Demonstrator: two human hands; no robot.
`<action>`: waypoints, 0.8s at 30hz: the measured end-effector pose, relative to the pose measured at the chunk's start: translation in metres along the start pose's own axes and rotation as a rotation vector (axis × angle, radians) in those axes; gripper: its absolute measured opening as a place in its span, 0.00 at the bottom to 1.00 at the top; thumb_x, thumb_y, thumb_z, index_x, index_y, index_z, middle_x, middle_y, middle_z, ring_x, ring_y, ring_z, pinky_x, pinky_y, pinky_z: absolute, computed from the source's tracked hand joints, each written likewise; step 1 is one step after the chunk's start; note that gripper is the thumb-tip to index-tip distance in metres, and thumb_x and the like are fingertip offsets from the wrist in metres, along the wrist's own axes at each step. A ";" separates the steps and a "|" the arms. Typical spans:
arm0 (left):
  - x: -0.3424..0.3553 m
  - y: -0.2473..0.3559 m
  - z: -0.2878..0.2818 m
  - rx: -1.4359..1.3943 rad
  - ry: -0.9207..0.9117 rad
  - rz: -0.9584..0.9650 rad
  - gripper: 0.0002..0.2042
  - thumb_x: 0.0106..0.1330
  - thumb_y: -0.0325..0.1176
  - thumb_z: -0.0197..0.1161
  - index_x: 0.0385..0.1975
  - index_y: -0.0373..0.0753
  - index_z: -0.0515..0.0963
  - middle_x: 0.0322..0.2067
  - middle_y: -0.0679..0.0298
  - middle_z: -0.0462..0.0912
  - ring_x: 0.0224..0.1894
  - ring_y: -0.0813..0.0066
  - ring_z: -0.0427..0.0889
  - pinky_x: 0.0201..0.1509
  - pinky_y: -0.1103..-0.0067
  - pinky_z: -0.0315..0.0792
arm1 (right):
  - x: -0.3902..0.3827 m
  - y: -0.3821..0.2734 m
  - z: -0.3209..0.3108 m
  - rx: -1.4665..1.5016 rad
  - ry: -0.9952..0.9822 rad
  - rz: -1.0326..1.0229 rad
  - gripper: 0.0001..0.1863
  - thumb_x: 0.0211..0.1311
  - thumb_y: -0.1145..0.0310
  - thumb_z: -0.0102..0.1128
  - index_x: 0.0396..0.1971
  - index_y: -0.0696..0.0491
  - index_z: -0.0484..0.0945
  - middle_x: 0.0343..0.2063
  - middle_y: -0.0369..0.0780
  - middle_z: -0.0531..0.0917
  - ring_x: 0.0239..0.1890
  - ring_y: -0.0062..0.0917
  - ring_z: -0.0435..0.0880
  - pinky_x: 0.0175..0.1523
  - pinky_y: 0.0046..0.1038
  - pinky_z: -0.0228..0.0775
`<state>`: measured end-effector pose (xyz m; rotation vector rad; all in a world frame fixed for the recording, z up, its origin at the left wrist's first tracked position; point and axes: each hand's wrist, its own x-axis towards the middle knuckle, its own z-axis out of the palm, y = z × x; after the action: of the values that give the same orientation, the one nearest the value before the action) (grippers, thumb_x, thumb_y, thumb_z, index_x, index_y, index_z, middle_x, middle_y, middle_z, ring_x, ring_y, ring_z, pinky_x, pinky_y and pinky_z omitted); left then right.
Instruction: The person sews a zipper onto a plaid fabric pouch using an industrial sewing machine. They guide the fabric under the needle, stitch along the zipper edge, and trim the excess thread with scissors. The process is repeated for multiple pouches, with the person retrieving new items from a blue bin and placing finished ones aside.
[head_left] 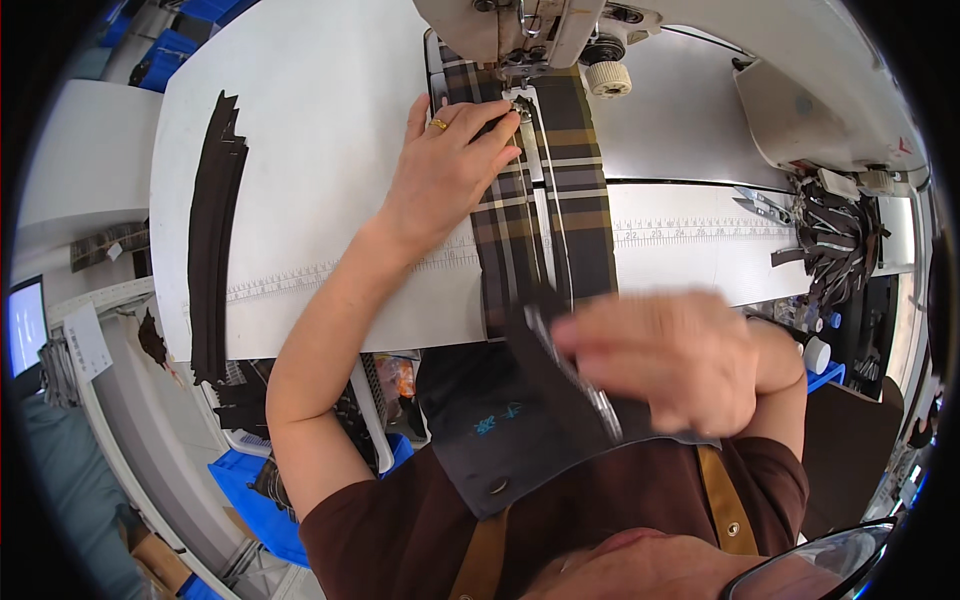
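My left hand (450, 170) rests with its fingertips on the plaid fabric (582, 240) just below the sewing machine's presser foot (520, 82), beside a dark zipper tape with pale edges (548, 225) lying lengthwise over it. My right hand (660, 360), blurred by motion, is closed on the lower part of the dark zipper tape (540, 345), which is lifted and bent over the table's front edge. The machine's head (470, 25) sits above both hands.
A stack of dark strips (210, 240) lies on the white table (300, 150) at left. Scissors (760, 207) and a heap of dark scraps (830, 235) sit at right, by the machine's body (820, 120). A blue bin (245, 480) is below the table.
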<state>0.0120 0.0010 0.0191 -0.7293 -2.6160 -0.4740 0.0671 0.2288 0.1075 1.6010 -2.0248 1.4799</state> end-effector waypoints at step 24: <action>0.006 -0.012 0.000 0.089 0.096 0.069 0.08 0.57 0.30 0.62 0.36 0.45 0.81 0.42 0.75 0.81 0.41 0.79 0.79 0.63 0.52 0.54 | 0.001 0.133 0.014 -0.337 -0.076 0.169 0.08 0.51 0.79 0.59 0.33 0.58 0.76 0.37 0.41 0.82 0.34 0.35 0.82 0.35 0.29 0.76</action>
<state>0.0010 -0.0060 0.0188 -0.7464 -2.4965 -0.3605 -0.0358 0.2087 0.0239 1.3978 -2.3501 1.0609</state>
